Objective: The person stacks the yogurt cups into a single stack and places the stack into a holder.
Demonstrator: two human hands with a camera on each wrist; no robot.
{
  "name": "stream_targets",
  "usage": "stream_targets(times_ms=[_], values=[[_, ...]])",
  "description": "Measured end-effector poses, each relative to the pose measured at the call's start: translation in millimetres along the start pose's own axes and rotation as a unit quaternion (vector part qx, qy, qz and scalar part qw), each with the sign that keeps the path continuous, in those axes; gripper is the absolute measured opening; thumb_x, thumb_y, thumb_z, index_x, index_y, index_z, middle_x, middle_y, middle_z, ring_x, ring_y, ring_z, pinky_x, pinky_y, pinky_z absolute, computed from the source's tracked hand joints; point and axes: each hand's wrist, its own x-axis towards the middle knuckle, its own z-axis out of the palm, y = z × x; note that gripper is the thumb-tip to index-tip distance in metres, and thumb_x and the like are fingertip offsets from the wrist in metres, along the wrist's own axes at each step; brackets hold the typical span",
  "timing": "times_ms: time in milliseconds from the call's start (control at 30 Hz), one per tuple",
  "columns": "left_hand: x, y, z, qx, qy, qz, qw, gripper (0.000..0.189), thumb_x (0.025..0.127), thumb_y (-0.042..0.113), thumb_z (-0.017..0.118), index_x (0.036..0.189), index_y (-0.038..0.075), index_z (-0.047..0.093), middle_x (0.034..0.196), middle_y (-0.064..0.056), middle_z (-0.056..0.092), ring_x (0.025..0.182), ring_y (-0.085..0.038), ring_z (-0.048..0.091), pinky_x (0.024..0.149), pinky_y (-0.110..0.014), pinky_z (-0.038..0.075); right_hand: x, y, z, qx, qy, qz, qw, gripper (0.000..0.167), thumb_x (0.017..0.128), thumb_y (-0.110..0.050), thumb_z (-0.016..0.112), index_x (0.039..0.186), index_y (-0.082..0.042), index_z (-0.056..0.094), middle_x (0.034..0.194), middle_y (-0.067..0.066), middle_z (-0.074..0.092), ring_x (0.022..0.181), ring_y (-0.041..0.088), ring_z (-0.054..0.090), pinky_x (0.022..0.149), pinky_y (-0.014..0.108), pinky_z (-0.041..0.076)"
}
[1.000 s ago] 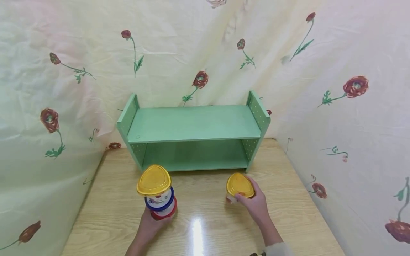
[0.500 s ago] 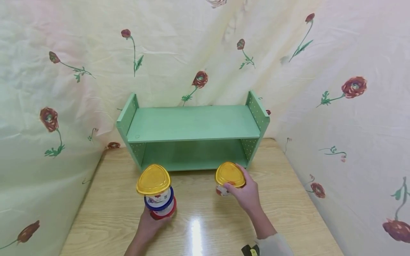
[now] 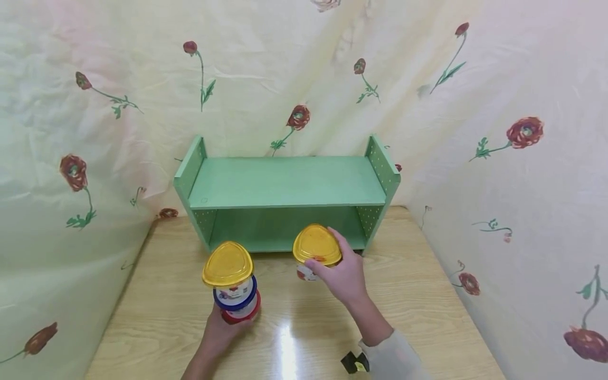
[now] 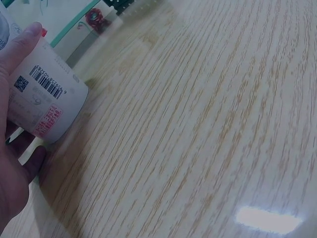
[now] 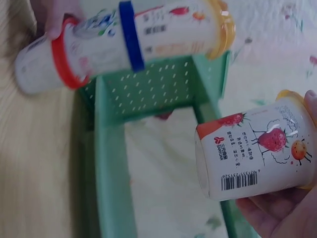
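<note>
Three lidded yogurt tubs stand stacked at the left in the head view. A yellow-lidded tub [image 3: 228, 264] tops a blue-lidded tub [image 3: 234, 295], with a red-lidded tub [image 3: 243, 312] lowest. My left hand [image 3: 222, 331] grips this lowest tub near its lid; the left wrist view shows the thumb across its white wall [image 4: 49, 94], its base close over the table. Another yellow-lidded tub [image 3: 315, 245], printed with strawberries, is held by my right hand [image 3: 343, 270], thumb on the near side. It hangs above the table, right of the stack, before the shelf.
A green two-tier shelf [image 3: 287, 182] stands at the back of the wooden table [image 3: 157, 295]. Flower-printed cloth [image 3: 266, 68] hangs behind it and on both sides. A dark object [image 3: 350, 363] shows beside the right sleeve.
My right hand has carried its yellow-lidded tub left and forward, higher in the head view and nearer the stack. My left hand and the stack stay nearly still.
</note>
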Motion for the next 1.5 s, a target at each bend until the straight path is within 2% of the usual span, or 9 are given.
stream_targets(times_ms=[167,500,633,800,1000,1233,1500], values=[[-0.6,1.2,-0.6,0.004,0.0,0.002,1.0,0.107,0.064,0.023,0.097,0.149,0.015,0.032,0.141,-0.013,0.053,0.13,-0.036,0.051,0.109,-0.056,0.041,3.0,-26,16,0.008,0.003,-0.037,0.9993,0.09,0.069,-0.029,0.095,0.146,-0.01,0.051,0.125,0.012,0.067,0.104,0.026,0.063,0.088,0.045,0.055],[-1.2,4.6,-1.2,0.007,-0.008,0.002,0.9999,0.106,0.066,0.028,0.096,0.149,0.018,0.032,0.141,-0.012,0.053,0.13,-0.035,0.051,0.108,-0.057,0.041,15.2,-76,43,0.022,-0.038,-0.08,0.9958,0.083,0.072,-0.035,0.093,0.14,-0.014,0.052,0.115,0.004,0.068,0.097,0.019,0.065,0.077,0.037,0.058],[-1.3,3.3,-1.9,0.01,-0.003,0.014,0.9998,0.105,0.066,0.028,0.097,0.148,0.016,0.032,0.14,-0.012,0.054,0.128,-0.035,0.053,0.107,-0.056,0.042,19.5,-96,55,0.037,-0.058,-0.08,0.9945,0.083,0.073,-0.038,0.091,0.141,-0.015,0.05,0.112,0.003,0.069,0.093,0.017,0.065,0.073,0.035,0.058],[0.0,2.6,-2.8,0.012,-0.008,0.008,0.9999,0.105,0.067,0.028,0.096,0.149,0.016,0.031,0.142,-0.013,0.052,0.13,-0.037,0.051,0.108,-0.058,0.041,23.5,-114,71,0.045,-0.084,-0.07,0.993,0.086,0.073,-0.042,0.091,0.143,-0.015,0.049,0.111,0.002,0.068,0.091,0.016,0.066,0.071,0.031,0.059],[1.6,0.7,-2.7,0.018,-0.011,-0.004,0.9998,0.107,0.067,0.031,0.096,0.149,0.015,0.03,0.143,-0.015,0.051,0.131,-0.038,0.05,0.108,-0.059,0.041,23.8,-125,88,0.058,-0.116,-0.048,0.9904,0.087,0.073,-0.045,0.09,0.144,-0.018,0.047,0.108,-0.002,0.066,0.088,0.014,0.066,0.069,0.029,0.059],[2.2,0.9,-2.4,0.027,-0.008,0.027,0.9992,0.104,0.069,0.029,0.095,0.148,0.016,0.029,0.139,-0.013,0.054,0.127,-0.036,0.053,0.106,-0.058,0.043,20.1,-128,102,0.062,-0.131,-0.046,0.9884,0.084,0.074,-0.046,0.089,0.142,-0.021,0.047,0.107,-0.006,0.065,0.088,0.012,0.065,0.069,0.028,0.059],[-0.2,3.4,-0.5,0.026,-0.004,0.031,0.9992,0.103,0.07,0.028,0.094,0.148,0.014,0.03,0.137,-0.014,0.055,0.125,-0.036,0.055,0.106,-0.057,0.043,16.0,-127,110,0.051,-0.137,-0.043,0.9883,0.084,0.075,-0.049,0.087,0.142,-0.02,0.046,0.107,-0.007,0.063,0.087,0.011,0.064,0.067,0.027,0.058]])
